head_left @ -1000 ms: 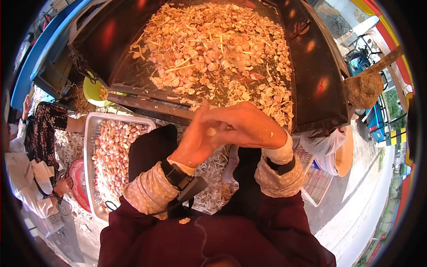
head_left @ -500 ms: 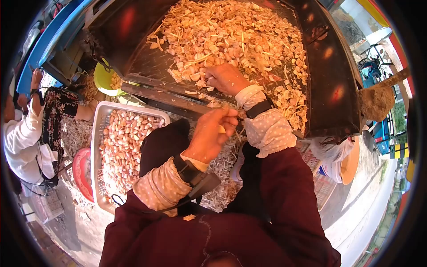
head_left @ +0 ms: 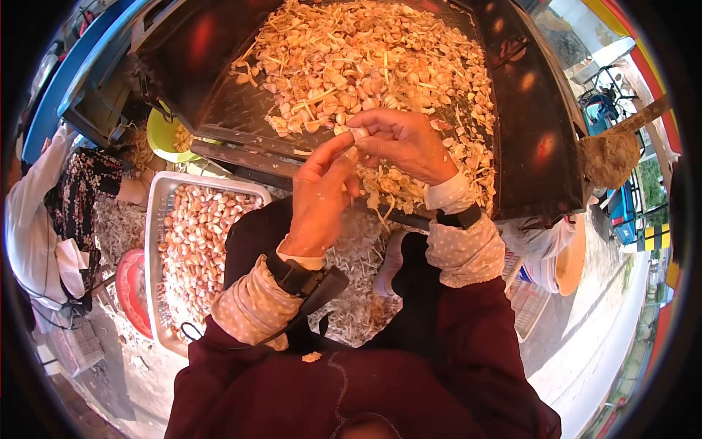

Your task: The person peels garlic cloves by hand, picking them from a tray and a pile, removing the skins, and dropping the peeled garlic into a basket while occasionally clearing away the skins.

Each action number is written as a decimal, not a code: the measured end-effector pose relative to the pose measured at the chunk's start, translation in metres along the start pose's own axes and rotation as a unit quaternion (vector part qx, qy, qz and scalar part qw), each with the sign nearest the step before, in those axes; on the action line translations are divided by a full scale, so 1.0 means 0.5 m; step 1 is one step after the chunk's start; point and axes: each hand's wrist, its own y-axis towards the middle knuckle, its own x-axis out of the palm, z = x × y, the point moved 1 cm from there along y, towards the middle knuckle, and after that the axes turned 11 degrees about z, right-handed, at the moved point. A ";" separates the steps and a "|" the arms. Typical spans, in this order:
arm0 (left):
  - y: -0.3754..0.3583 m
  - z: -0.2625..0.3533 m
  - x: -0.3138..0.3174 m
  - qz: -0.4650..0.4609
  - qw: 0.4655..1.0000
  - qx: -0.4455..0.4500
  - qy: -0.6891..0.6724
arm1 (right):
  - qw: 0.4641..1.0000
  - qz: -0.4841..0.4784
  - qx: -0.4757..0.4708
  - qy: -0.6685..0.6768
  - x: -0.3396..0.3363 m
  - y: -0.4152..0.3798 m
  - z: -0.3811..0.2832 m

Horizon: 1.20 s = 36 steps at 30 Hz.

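My left hand (head_left: 322,192) and my right hand (head_left: 411,143) meet fingertip to fingertip over the front edge of a dark tray (head_left: 241,121). Both are closed, pinching a small pale garlic clove (head_left: 356,134) that the fingers largely cover. Just beyond them, a broad heap of garlic cloves and dry skins (head_left: 365,66) is spread over the tray. To the left of my knee, a white plastic basket (head_left: 156,241) holds many separated cloves (head_left: 196,241).
A yellow-green bowl (head_left: 162,135) and a red basin (head_left: 131,289) stand at left, near a seated person (head_left: 36,227). Garlic skins (head_left: 358,271) litter the floor between my feet. A white bucket (head_left: 540,274) stands right, below the tray.
My right hand has lifted off the heap and come to my left hand, which has risen toward the tray. Their fingertips now meet. The seated person's arm has shifted.
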 end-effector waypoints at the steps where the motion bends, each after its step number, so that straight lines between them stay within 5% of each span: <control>1: -0.006 0.007 0.001 -0.014 1.000 0.025 0.008 | 0.999 0.012 -0.002 -0.041 0.000 -0.013 -0.023; 8: -0.027 0.041 0.019 -0.033 0.994 0.102 0.027 | 0.999 0.039 -0.029 -0.008 0.011 -0.052 -0.056; 20: -0.088 0.088 0.021 -0.047 0.982 0.174 0.057 | 0.957 0.026 0.023 0.288 0.045 -0.102 -0.078; 24: -0.150 0.121 0.031 -0.116 0.934 0.324 0.093 | 0.937 -0.014 -0.070 0.341 0.047 -0.131 -0.107; 26: -0.185 0.138 0.034 -0.173 0.873 0.432 0.144 | 0.919 -0.093 -0.242 0.297 0.051 -0.147 -0.146; 30: -0.218 0.191 0.028 -0.424 0.775 0.459 0.091 | 0.876 -0.225 -0.262 0.336 0.061 -0.183 -0.242; 32: -0.241 0.164 0.051 -0.403 0.770 0.495 0.018 | 0.858 -0.171 -0.302 0.378 0.079 -0.193 -0.277; 34: -0.276 0.177 0.069 -0.400 0.823 0.402 0.040 | 0.834 -0.116 -0.335 0.423 0.084 -0.206 -0.277; 36: -0.282 0.183 0.098 -0.298 0.894 0.332 -0.036 | 0.856 -0.111 -0.347 0.367 0.085 -0.224 -0.267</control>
